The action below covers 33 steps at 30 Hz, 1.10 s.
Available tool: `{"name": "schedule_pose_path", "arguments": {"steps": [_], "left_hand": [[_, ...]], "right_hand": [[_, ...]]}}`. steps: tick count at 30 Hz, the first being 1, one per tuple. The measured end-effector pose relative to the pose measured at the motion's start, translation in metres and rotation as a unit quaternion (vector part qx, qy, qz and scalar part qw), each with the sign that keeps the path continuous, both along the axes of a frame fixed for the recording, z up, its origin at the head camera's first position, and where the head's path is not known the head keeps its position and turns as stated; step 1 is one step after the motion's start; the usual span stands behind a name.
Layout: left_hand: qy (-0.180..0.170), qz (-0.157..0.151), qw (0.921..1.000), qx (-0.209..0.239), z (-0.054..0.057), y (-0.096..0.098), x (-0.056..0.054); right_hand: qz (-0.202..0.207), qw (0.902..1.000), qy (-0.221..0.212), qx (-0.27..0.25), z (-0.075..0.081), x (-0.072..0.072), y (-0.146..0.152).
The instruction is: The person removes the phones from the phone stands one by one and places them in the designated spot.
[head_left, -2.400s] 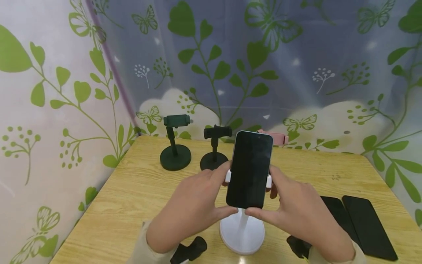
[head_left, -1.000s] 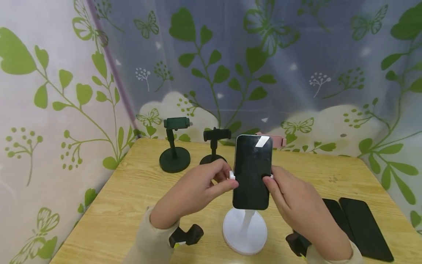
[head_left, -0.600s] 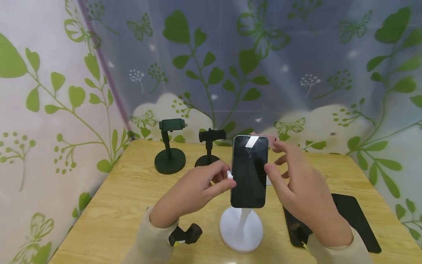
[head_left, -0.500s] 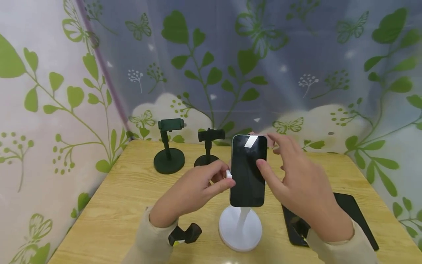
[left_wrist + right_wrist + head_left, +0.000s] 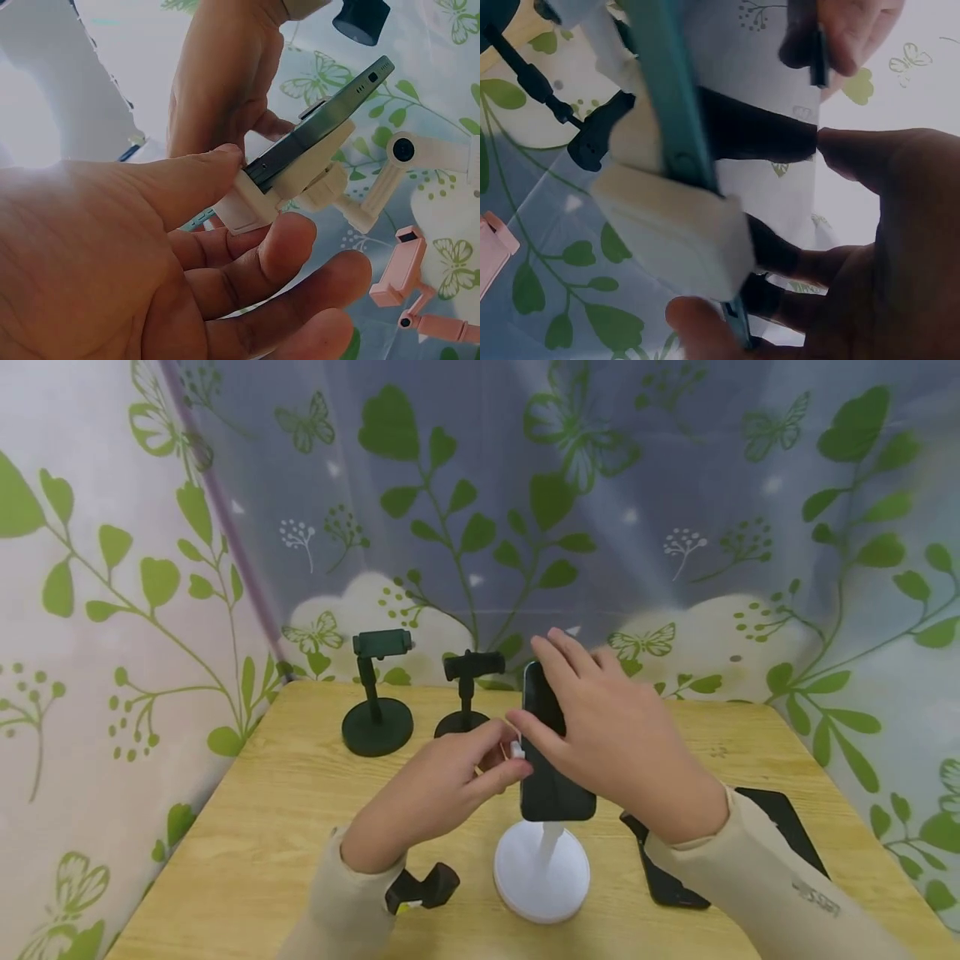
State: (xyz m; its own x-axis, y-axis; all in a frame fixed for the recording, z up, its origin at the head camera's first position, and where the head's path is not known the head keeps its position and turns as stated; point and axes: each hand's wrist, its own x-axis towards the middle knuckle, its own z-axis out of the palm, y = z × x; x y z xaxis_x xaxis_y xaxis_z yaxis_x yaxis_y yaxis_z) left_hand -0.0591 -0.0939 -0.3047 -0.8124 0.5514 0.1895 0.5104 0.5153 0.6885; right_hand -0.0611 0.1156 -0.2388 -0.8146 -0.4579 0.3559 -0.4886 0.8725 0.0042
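Observation:
A dark-screened smartphone (image 5: 558, 802) stands upright in the clamp of a white phone stand (image 5: 536, 885). My left hand (image 5: 420, 793) pinches the clamp's left white end between thumb and fingers; in the left wrist view the thumb lies by the phone's edge, above the white clamp (image 5: 251, 206). My right hand (image 5: 622, 739) is in front of the screen with its fingers extended, covering the phone's upper right. In the right wrist view its fingers show as dark reflections in the glass; I cannot tell if they touch it. The clamp's right end is hidden in the head view.
A green phone stand (image 5: 377, 727) and a black phone stand (image 5: 467, 685) are at the table's back. A pink phone stand (image 5: 397, 270) shows in the left wrist view. Two dark phones lie at the right, one (image 5: 671, 881) partly under my sleeve, another (image 5: 787, 818) beyond it.
Both hands held the phone's lower sides at first. My right hand then left the right edge and swept leftward across the front of the screen. My left hand keeps its pinch on the clamp.

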Motion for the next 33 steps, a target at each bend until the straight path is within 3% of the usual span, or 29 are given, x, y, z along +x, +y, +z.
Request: {"name": "schedule_pose_path", "arguments": {"steps": [4,10,18,27,33], "left_hand": [[0.002,-0.004,1.0,0.006,-0.001,-0.001,0.0],[0.021,-0.02,0.9993,0.024,-0.004,-0.002,-0.003],[0.019,-0.032,0.9987,0.034,-0.005,-0.004,-0.005],[0.027,-0.031,0.9985,0.035,-0.007,-0.003,-0.007],[0.03,-0.026,0.9986,0.035,-0.008,-0.003,-0.007]], "right_hand": [[0.004,0.9993,0.027,0.027,-0.002,-0.004,-0.004],[0.031,0.9953,0.091,0.013,-0.007,-0.011,-0.008],[0.115,0.9844,0.133,-0.004,-0.014,-0.025,-0.008],[0.092,0.9855,0.134,0.048,-0.011,-0.021,-0.007],[0.11,0.9852,0.131,0.004,-0.017,-0.028,-0.006]]}}
